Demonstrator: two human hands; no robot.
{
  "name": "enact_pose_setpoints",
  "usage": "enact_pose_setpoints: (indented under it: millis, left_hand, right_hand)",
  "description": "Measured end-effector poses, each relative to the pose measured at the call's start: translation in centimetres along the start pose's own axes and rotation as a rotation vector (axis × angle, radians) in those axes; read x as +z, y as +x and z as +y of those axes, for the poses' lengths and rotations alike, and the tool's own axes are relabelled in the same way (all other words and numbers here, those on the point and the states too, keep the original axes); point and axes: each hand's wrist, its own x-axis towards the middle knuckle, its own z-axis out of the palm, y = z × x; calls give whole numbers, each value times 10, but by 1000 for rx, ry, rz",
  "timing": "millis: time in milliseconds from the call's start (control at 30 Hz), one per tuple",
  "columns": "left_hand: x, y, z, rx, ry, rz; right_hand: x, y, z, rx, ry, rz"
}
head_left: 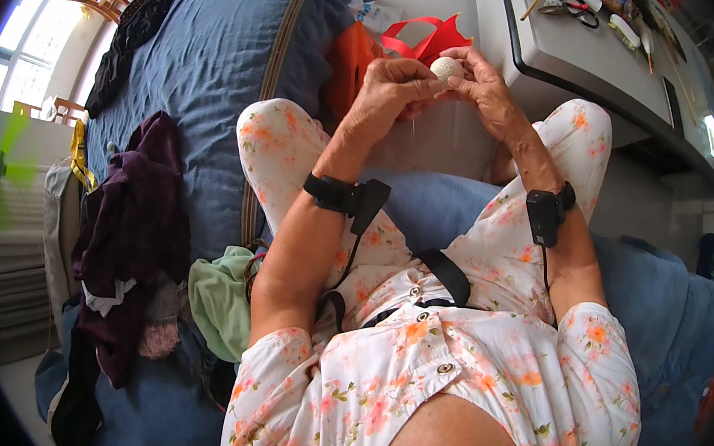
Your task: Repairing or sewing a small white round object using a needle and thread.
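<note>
A small, whitish round ball with a rough-looking surface [446, 68] is up between my two hands, above the gap between my bent knees. My right hand [486, 94] grips it from the right, with the fingers curled over and the thumb below. Close against its left side, my left hand [391, 86] has its thumb and fingers pinched together. What is in that pinch, if anything, is too small to make out. A thin pale strand [413, 131] seems to hang beneath my left hand.
Beyond my hands lie a red ribbon-like strap [425, 40] and an orange bag [350, 64]. At right, a white table [546, 41] bears scissors [581, 10] and several small items. Blue bedding [211, 48], a dark purple garment [130, 228] and green cloth [223, 300] are at left.
</note>
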Motion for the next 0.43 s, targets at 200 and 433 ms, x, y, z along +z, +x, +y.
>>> enact_pose_setpoints:
  millis: [200,433]
  left_hand:
    - [-9,2,-1,20,-102,71]
    - [-11,3,-6,147,180,64]
  right_hand:
    - [1,-3,-5,221,262,-273]
    - [0,-6,-5,89,-89,-373]
